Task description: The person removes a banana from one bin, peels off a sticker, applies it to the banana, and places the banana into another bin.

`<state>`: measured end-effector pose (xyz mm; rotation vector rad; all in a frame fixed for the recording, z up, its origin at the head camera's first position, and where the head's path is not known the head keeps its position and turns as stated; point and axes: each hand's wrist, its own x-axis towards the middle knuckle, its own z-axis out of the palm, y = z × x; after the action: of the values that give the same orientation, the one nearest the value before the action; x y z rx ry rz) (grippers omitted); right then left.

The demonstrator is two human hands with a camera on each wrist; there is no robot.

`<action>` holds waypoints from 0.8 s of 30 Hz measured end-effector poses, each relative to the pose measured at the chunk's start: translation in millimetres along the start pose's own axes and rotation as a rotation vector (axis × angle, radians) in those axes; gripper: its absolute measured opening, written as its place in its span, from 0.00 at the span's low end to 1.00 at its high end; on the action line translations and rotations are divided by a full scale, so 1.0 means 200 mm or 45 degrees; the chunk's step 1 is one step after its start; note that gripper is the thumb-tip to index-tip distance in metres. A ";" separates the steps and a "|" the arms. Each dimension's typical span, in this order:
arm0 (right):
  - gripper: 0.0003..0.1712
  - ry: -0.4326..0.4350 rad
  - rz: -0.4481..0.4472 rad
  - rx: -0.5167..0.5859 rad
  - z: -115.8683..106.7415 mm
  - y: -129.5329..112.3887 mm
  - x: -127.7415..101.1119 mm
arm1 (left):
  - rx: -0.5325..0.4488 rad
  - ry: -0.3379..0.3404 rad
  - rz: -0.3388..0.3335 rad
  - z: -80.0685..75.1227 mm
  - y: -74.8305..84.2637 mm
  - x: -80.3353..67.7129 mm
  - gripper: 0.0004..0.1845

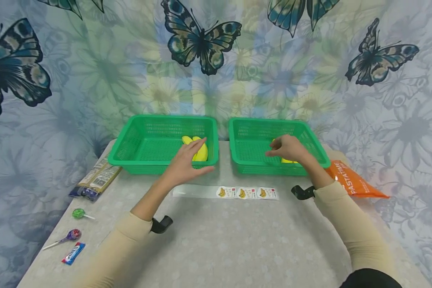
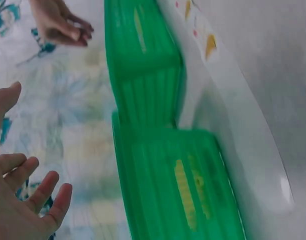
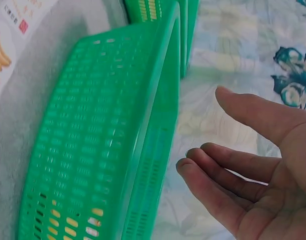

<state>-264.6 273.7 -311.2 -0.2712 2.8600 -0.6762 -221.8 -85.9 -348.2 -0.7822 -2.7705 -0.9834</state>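
Observation:
My left hand is over the front right part of the left green basket. Its fingers are spread and nothing is in it. Yellow bananas lie in that basket, partly behind the fingers. Above the right green basket hovers my right hand, fingers loosely bent with a gap to the thumb, as the right wrist view shows, and holding nothing. Under it, yellow pieces show in the basket, mostly hidden by the hand and the front wall.
A clear strip with banana-picture labels lies in front of the baskets. At left are a dark-and-gold packet, a green lollipop, a purple lollipop and a small blue wrapped sweet. An orange bag lies at right.

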 end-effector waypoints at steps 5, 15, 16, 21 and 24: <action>0.31 -0.009 0.006 -0.006 0.03 -0.05 -0.02 | 0.055 0.045 -0.063 -0.15 -0.17 -0.10 0.47; 0.29 -0.002 -0.112 -0.052 0.12 -0.12 -0.04 | 0.257 0.084 -0.340 -0.39 -0.58 -0.28 0.50; 0.29 0.000 -0.120 -0.053 0.13 -0.13 -0.05 | 0.264 0.091 -0.377 -0.40 -0.61 -0.29 0.50; 0.29 0.000 -0.146 -0.057 0.15 -0.17 -0.06 | 0.278 0.100 -0.544 -0.45 -0.78 -0.32 0.54; 0.28 -0.004 -0.164 -0.059 0.17 -0.20 -0.07 | 0.225 0.083 -0.615 -0.45 -0.85 -0.34 0.56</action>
<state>-238.5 227.8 -320.1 -0.4664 2.8775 -0.6321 -254.2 -283.7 -390.3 -0.0503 -2.9955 -0.7831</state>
